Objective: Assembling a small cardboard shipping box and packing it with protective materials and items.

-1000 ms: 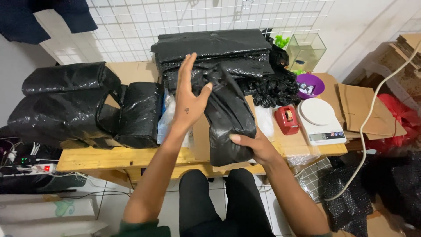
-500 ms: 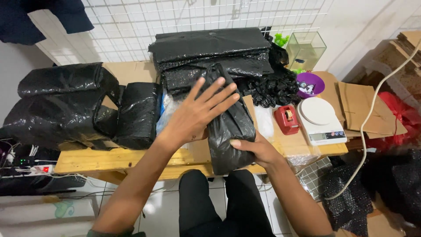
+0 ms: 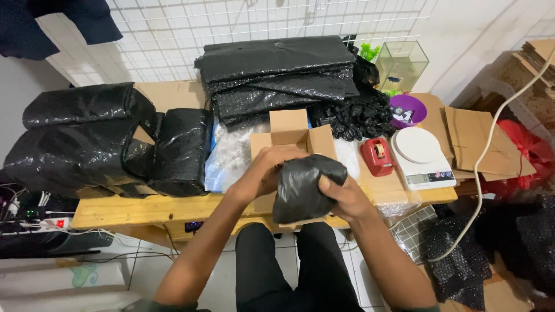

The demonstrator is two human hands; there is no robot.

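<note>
Above the desk (image 3: 144,211) edge, our left hand (image 3: 263,173) and right hand (image 3: 341,196) clasp a black-wrapped bundle (image 3: 303,185) before an open cardboard box (image 3: 292,136). We judge wrapping is underway; sealing needs the red tape dispenser (image 3: 377,156) nearby.

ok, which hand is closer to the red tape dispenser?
Right. The right hand grips the black bundle just below-left of the tape dispenser; the left hand sits beyond the bundle.

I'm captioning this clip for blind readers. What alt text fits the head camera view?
Both hands, left hand and right hand, grip a black plastic-wrapped bundle over an open cardboard box on a wooden table. Black wrapped parcels lie to the left; a red tape dispenser and white scale to the right.
</note>
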